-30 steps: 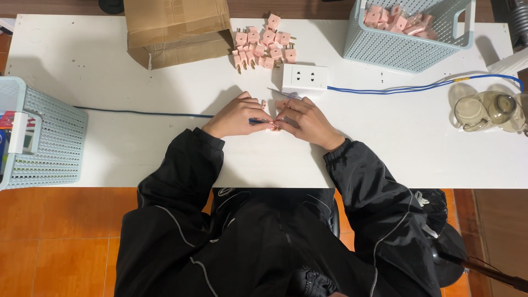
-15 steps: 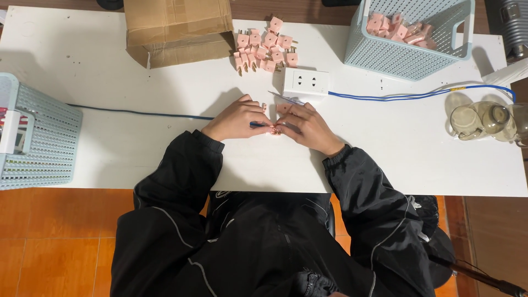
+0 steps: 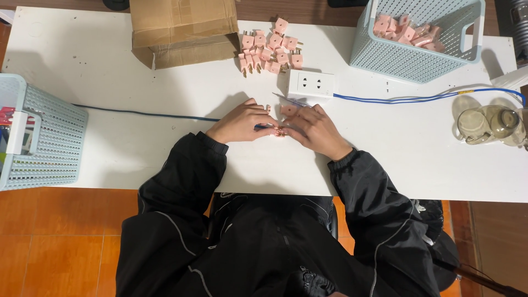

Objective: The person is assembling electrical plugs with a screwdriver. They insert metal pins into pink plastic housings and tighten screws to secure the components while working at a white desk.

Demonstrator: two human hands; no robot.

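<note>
My left hand (image 3: 240,121) and my right hand (image 3: 315,130) meet at the middle of the white table (image 3: 99,93). Between their fingertips they pinch a small pink plug part with brass prongs (image 3: 281,132). A blue wire (image 3: 143,114) runs from the left side of the table into my left hand. Another pink plug piece (image 3: 288,110) lies just beyond my right fingers. A white power socket block (image 3: 311,84) stands just behind the hands. Beyond it lies a heap of several pink plugs (image 3: 269,50).
A torn cardboard box (image 3: 184,27) stands at the back. A pale blue mesh basket (image 3: 426,36) with pink plugs is at the back right, another basket (image 3: 38,132) at the left edge. A glass teapot (image 3: 492,125) sits at right, with the socket's blue cable (image 3: 418,99) near it.
Both hands stay together at the same spot on the table, with only small finger movements. The camera view has shifted slightly.
</note>
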